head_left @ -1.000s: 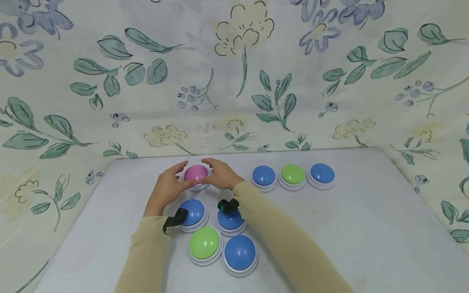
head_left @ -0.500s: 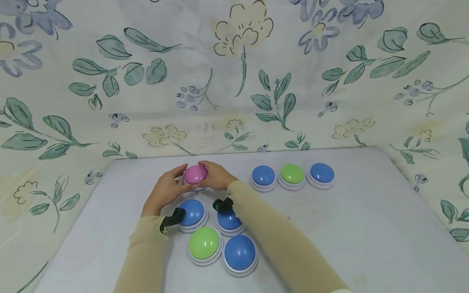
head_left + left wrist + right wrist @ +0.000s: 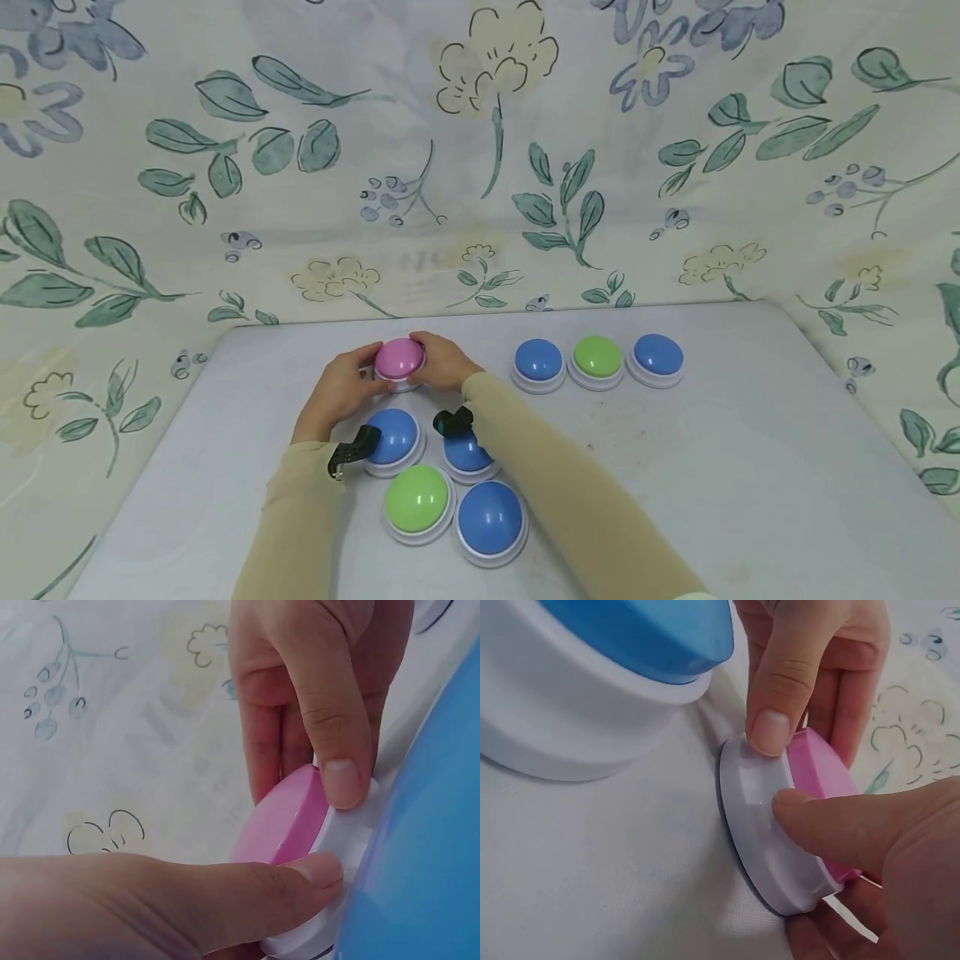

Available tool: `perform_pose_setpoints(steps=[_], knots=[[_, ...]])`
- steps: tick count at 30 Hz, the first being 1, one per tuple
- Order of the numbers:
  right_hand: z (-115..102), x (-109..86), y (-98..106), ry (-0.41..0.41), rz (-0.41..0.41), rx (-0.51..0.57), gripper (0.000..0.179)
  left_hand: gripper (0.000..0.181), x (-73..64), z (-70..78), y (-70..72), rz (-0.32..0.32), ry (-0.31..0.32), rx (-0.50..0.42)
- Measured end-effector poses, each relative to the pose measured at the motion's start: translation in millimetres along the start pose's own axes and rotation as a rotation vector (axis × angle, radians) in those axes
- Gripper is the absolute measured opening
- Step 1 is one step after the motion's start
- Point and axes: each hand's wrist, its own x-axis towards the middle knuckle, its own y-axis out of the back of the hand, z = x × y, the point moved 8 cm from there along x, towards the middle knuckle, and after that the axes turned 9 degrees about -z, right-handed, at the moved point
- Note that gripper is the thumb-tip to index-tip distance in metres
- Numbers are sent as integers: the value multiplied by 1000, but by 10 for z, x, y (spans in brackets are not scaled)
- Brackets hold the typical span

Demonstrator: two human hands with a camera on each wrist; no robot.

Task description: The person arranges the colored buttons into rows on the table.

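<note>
A pink dome push button (image 3: 399, 357) on a white round base sits at the back left of the table, between both hands. My left hand (image 3: 339, 390) grips its left side, thumb on the base's near edge. The right hand (image 3: 444, 363) holds the opposite side, its thumb also against the white base. In the left wrist view the two thumbs press the base (image 3: 352, 825) close together below the pink dome. The right wrist view has the base's dark underside edge (image 3: 742, 859) close to the tabletop; fingers behind the dome are partly hidden.
Nearer the person stand two blue buttons (image 3: 393, 437), partly covered by the wrist cameras, a green button (image 3: 417, 498) and another blue button (image 3: 490, 517). A row of blue (image 3: 537, 360), green (image 3: 597, 357) and blue buttons is at the back right. A floral cloth (image 3: 480, 167) hangs behind the table (image 3: 712, 450).
The right hand has moved slightly left and closed in on the pink button, its fingers now against the side. The left hand stays around it. The other buttons have kept their places.
</note>
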Motion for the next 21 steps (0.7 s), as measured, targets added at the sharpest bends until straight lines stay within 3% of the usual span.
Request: perform_pose_setpoints(steps=[12, 21], knots=[[82, 48, -41, -33, 24, 7, 76, 74, 12, 29, -14, -1, 10, -3], [0, -45, -8, -11, 40, -66, 72, 72, -11, 64, 16, 4, -13, 17]])
